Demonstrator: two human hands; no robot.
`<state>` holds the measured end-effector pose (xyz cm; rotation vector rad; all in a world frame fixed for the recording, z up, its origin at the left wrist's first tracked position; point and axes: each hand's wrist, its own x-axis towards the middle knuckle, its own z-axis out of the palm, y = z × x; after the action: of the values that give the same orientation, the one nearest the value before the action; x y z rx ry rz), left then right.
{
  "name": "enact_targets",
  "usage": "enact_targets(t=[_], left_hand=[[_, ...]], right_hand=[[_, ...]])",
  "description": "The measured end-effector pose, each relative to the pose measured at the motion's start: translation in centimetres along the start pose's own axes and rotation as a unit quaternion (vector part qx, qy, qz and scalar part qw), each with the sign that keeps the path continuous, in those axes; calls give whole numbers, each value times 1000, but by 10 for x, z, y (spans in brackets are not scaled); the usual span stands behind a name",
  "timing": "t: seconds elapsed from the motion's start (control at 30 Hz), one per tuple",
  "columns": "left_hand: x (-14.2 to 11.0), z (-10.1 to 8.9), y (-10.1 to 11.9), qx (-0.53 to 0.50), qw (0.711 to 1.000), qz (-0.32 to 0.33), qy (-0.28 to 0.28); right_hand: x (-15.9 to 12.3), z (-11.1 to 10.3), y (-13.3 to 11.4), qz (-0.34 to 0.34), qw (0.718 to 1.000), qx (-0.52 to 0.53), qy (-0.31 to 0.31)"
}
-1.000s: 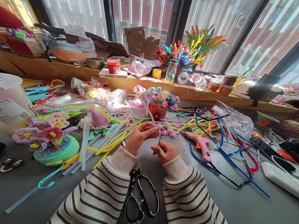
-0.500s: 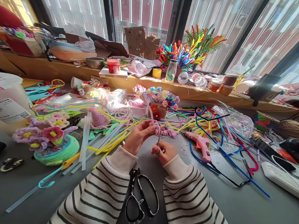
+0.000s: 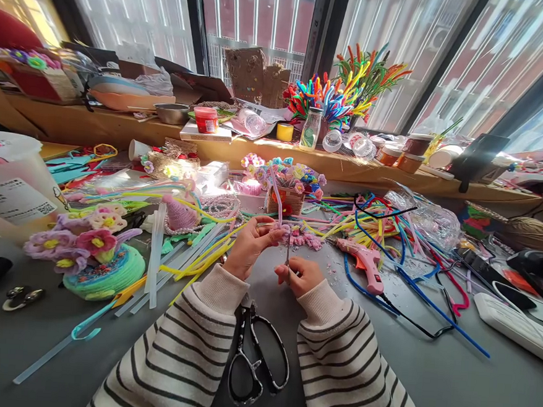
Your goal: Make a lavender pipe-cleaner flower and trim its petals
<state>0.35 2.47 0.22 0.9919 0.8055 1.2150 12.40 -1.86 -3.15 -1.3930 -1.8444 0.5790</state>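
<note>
The two hands work close together but apart from each other at the middle of the table [image 3: 426,382]: the left hand [image 3: 244,251] pinches the pink stem [image 3: 280,201] near its lower end between thumb and fingers, while the right hand [image 3: 303,277] is closed around a thin blade [image 3: 289,248], perhaps small scissors. The stem rises towards twelve o'clock, probably held low so that the end beside the blade stays steady and the long part keeps out of the way. The blade points to twelve as well, its tip at the pinched end; whether it touches the fibres is too small to tell. Pink tufts [image 3: 310,239] lie just beyond, at two o'clock from the hands, where scraps would naturally drop. The large scissors [image 3: 255,366] rest at six o'clock, handles towards the person, within easy reach yet seemingly too bulky for such fine work. At three o'clock the glue gun [image 3: 363,264] lies on its side, clear of the fingers; the glue sticks [image 3: 155,257] are at nine. Both forearms come in from seven and five o'clock, converging, with wrists low and near the table, which likely steadies the fingers; the right thumb points towards the left.
</note>
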Motion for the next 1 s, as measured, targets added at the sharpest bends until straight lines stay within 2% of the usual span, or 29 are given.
enact_targets(t=[0.13,0.5,0.67,1.0], left_hand=[[1,-2,2,8,1000,11,3],[2,-4,0,20,999,32,28],[2,-3,2,23,1000,17,9],[0,-1,4,11,1000,-1,-17]], right_hand=[[0,-1,0,0,1000,-10,17],[0,-6,-4,28,999,13,15],[0,-7,-4,7,999,-53,5],[-2,-9,3,25,985,-172,26]])
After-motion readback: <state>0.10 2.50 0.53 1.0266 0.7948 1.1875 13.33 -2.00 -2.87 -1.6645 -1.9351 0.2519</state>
